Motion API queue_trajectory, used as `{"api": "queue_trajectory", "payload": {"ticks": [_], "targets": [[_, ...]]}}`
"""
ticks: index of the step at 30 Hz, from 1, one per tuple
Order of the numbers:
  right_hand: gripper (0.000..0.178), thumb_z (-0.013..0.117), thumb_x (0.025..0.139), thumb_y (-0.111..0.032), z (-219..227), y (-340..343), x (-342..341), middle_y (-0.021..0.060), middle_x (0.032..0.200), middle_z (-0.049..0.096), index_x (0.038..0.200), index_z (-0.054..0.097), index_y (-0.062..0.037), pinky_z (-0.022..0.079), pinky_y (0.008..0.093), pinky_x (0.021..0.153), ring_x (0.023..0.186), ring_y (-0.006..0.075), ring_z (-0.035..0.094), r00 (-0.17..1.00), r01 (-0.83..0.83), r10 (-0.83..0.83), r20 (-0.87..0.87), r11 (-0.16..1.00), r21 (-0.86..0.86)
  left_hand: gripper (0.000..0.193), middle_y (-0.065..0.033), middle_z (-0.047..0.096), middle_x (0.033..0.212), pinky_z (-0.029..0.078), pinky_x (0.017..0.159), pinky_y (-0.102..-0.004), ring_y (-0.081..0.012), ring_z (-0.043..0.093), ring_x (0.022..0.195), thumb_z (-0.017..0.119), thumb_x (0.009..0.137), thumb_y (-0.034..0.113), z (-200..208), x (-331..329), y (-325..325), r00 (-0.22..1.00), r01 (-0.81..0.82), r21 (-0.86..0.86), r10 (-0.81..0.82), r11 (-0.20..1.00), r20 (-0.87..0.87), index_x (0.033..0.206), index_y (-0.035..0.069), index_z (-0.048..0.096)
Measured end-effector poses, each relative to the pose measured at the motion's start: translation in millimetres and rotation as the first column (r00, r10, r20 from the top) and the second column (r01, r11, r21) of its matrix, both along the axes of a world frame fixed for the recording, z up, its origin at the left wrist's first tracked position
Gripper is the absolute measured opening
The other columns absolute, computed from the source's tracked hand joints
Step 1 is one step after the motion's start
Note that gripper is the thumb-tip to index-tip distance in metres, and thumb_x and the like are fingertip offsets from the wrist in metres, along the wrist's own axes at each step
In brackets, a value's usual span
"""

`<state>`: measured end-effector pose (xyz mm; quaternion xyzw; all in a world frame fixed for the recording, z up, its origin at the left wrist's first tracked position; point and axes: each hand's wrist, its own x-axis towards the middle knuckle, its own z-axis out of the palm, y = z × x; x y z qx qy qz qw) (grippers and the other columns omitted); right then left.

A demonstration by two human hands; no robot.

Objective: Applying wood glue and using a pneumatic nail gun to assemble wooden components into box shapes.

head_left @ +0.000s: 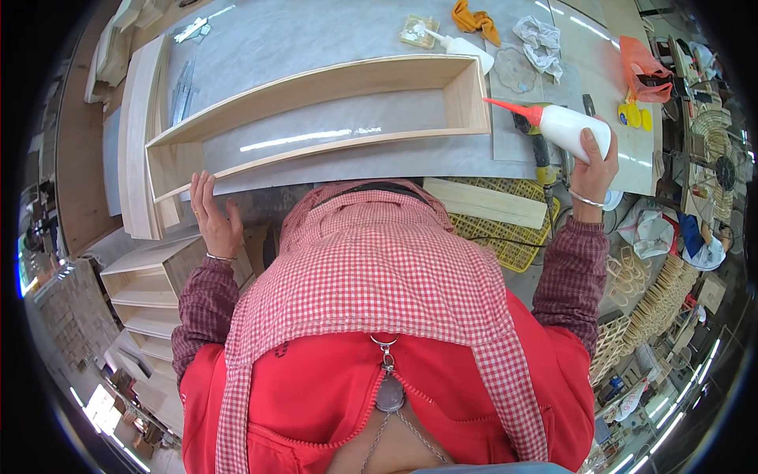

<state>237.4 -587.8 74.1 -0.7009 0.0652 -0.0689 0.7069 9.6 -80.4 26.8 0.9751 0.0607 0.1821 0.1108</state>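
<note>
A long, narrow wooden frame [316,148], seemingly bottomless, lies across the grey worktable [260,47]. My left hand [213,217] is at its near left corner, fingers stretched along the outer side and thumb apart. My right hand [595,162] is wrapped round a white squeeze bottle [567,130] with a red pointed nozzle. The bottle is tilted, its nozzle tip beside the upper edge of the frame's right end; whether they touch, I cannot tell. Any liquid at the tip is too small to see.
Wooden boards [140,142] are stacked left of the frame. Behind its right end lie another white bottle [466,49], a small tray [419,31] and an orange cloth [475,21]. A power drill [542,154] hangs near my right hand; a yellow crate [505,251] stands below the table.
</note>
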Motion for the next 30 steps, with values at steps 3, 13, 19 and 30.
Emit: {"api": "queue_trajectory", "payload": {"ticks": [3,13,19,30], "targets": [[0.042,0.06,0.082,-0.007,2,-4,-13,0.0148,0.109,0.053,0.121,0.047,0.001,0.048,0.0274,0.081,0.093,0.0213,0.054,1.0,-0.001,0.001,-0.024,1.0,-0.022,0.063,-0.0113,0.038,0.134,0.026,0.108,-0.042,-0.0327,0.03,0.131,0.053,0.069,-0.007,-2,1,2,1.0,-0.002,0.006,0.002,1.0,-0.004,0.128,0.008,0.038],[0.044,0.062,0.079,-0.005,-6,-5,-40,0.0152,0.111,0.052,0.12,0.048,0.0,0.047,0.0293,0.082,0.094,0.0236,0.054,0.994,0.075,-0.068,-0.09,0.994,0.075,0.062,-0.0117,0.039,0.134,0.026,0.108,-0.0422,-0.0335,0.03,0.131,0.053,0.071,-0.003,-4,6,11,0.997,0.064,-0.039,-0.062,0.997,0.049,0.13,0.007,0.038],[0.043,0.059,0.081,-0.01,7,70,-25,0.0166,0.11,0.053,0.12,0.047,0.0023,0.049,0.0314,0.081,0.094,0.0256,0.056,0.994,-0.018,0.045,-0.104,0.969,0.245,0.06,-0.0127,0.041,0.134,0.03,0.106,-0.0435,-0.0336,0.033,0.13,0.052,0.069,-0.003,18,11,-1,0.993,0.1,-0.087,-0.094,0.991,0.073,0.127,0.005,0.042],[0.044,0.063,0.078,-0.008,76,376,-79,0.0148,0.108,0.052,0.119,0.048,0.0009,0.047,0.0317,0.083,0.095,0.0246,0.054,0.815,-0.519,0.567,-0.123,0.807,0.28,0.044,-0.0139,0.044,0.13,0.039,0.099,-0.0341,-0.031,0.042,0.123,0.054,0.074,0.001,39,-112,27,0.999,-0.044,-0.337,0.044,0.94,-0.007,0.117,0.003,0.047]]}}
